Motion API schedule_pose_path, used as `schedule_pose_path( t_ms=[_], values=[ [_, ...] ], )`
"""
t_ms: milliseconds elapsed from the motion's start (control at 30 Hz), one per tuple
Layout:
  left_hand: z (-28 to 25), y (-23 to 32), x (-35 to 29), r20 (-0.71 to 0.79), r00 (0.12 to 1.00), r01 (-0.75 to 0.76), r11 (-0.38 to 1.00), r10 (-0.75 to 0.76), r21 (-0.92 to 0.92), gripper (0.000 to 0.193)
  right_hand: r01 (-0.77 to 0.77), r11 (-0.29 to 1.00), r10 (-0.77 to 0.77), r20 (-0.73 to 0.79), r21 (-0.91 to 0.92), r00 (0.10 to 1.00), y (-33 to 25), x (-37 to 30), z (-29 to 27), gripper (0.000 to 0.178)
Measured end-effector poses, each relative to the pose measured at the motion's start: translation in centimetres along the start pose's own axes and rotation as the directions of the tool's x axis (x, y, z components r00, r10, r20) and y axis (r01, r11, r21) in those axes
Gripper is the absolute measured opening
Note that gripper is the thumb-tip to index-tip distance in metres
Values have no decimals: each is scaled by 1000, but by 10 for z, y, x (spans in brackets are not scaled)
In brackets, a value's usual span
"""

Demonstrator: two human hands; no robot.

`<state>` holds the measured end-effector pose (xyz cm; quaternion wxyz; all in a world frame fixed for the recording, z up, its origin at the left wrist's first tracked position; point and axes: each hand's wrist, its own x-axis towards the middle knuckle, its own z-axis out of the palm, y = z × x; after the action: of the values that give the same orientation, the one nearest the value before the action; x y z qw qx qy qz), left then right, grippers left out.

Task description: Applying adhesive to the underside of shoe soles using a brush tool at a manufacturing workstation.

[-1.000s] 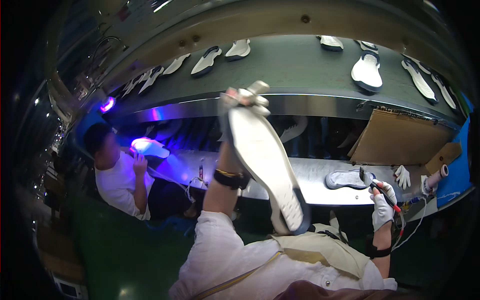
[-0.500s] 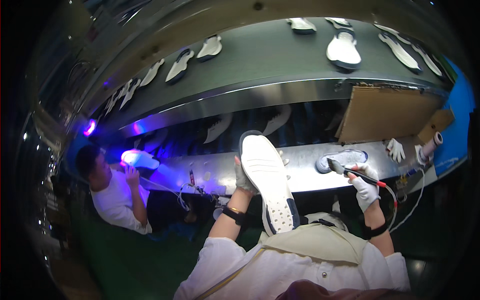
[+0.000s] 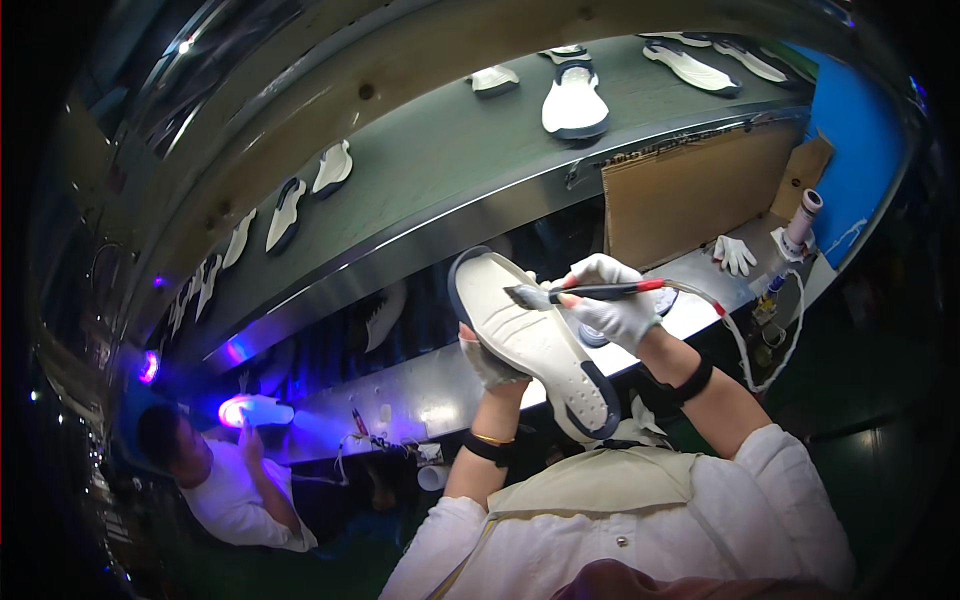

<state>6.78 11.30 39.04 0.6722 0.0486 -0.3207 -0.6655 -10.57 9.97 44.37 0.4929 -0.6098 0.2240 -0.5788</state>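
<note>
My left hand [image 3: 488,360], in a glove that leaves fingertips bare, is closed around the left edge of a white shoe sole [image 3: 505,325] with dark navy ends. The sole is held up in front of me, tilted, its inner face toward me. Over that face my gloved right hand [image 3: 618,315] grips a brush [image 3: 527,297] with grey bristles, a black handle and a red tail. The bristle tips touch or nearly touch the sole's upper half. From the handle's end runs a thin tube [image 3: 738,340]. Behind my right hand, another sole [image 3: 592,336] is mostly hidden on the bench.
Beyond the metal bench [image 3: 440,392], a green conveyor belt [image 3: 430,165] carries several white soles. A cardboard sheet [image 3: 700,195] leans at the right, near a white glove [image 3: 735,255] and a pink cylinder [image 3: 803,215]. At left, a co-worker [image 3: 240,480] holds a sole under violet light.
My right hand has brought the brush left and up, from over the bench to the held sole. The sole is tilted more, and the whole view has turned.
</note>
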Motion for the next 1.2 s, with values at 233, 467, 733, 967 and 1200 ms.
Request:
schedule_pose_path(
  t_ms=[233,467,733,967,1200],
  values=[
    [15,-29,-6,-46,998,-36,999,36,-4,88,-84,996,85,-49,22,995,3,11,3,19],
    [23,-43,0,-14,997,-73,997,73,9,89,-54,997,62,-141,56,988,2,19,17,19],
    [15,-47,-8,-101,995,5,989,-20,-148,91,-241,954,247,-12,179,969,-10,5,17,16],
    [-8,-48,-8,-53,999,-18,982,9,-186,76,393,756,-345,193,-524,919,-4,0,18,12],
    [0,-37,-6,-184,983,-29,998,19,-51,93,488,628,-426,256,-607,868,0,-7,14,17]
  ],
)
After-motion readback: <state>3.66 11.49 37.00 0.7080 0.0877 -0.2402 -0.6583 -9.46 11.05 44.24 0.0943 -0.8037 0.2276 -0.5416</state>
